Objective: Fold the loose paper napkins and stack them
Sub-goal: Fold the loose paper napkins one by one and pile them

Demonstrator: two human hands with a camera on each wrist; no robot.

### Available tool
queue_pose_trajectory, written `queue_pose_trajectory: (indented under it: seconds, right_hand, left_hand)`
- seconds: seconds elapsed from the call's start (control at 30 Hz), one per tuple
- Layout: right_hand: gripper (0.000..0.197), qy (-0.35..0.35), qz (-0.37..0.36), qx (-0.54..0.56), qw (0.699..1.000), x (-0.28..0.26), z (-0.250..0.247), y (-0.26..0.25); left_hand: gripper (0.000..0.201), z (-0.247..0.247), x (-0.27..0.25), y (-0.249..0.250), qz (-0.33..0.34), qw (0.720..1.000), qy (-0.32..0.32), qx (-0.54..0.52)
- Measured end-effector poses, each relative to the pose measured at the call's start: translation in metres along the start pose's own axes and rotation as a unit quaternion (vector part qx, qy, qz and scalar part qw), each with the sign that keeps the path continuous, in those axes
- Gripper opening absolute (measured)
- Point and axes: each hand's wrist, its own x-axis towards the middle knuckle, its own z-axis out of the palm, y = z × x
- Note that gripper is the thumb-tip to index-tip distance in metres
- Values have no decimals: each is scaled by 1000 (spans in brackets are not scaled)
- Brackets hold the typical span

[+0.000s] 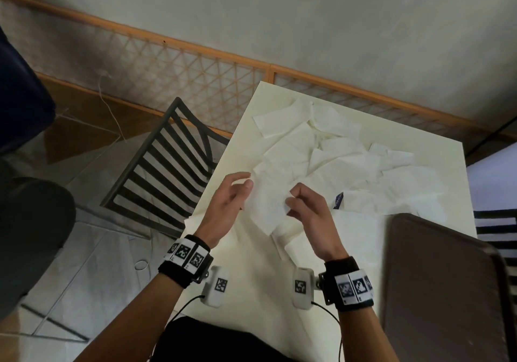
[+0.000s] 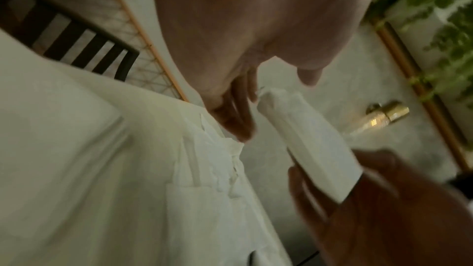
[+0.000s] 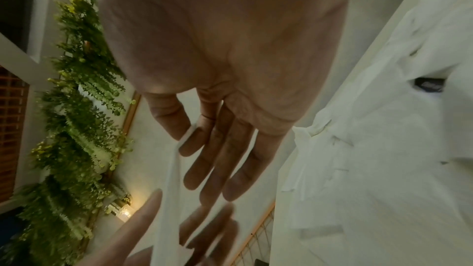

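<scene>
I hold one white paper napkin in the air above the cream table. My right hand pinches its right edge between thumb and forefinger, and the right wrist view shows that pinch. My left hand is at the napkin's left edge with relaxed fingers. In the left wrist view its thumb stands apart from the napkin while the fingers lie beside the corner. Several loose napkins lie scattered across the far half of the table.
A dark slatted chair stands left of the table. A brown flat surface sits at the near right corner. A small blue-labelled item pokes out among the napkins. More white sheets cover the near table.
</scene>
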Motion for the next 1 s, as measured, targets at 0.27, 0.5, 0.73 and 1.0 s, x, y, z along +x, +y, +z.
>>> queue_pose_trajectory:
  seconds: [0.27,0.5,0.73,1.0]
  right_hand:
    - [14,41,-2,7,999,-20,4,16]
    - [28,113,-68,-55,990,-12,40,27]
    - [14,29,-116,-185,975,5,97,62]
    - [17,-110,-7,-402,909,19,133,115]
  left_hand:
    - [22,3,-8,5,57,998,-4,38]
    - [46,-6,-28,13,25,999,28,-19]
    - [32,-55,-54,-23,48,974,130,180]
    - [34,-92,-58,-89,-76,908,82,403]
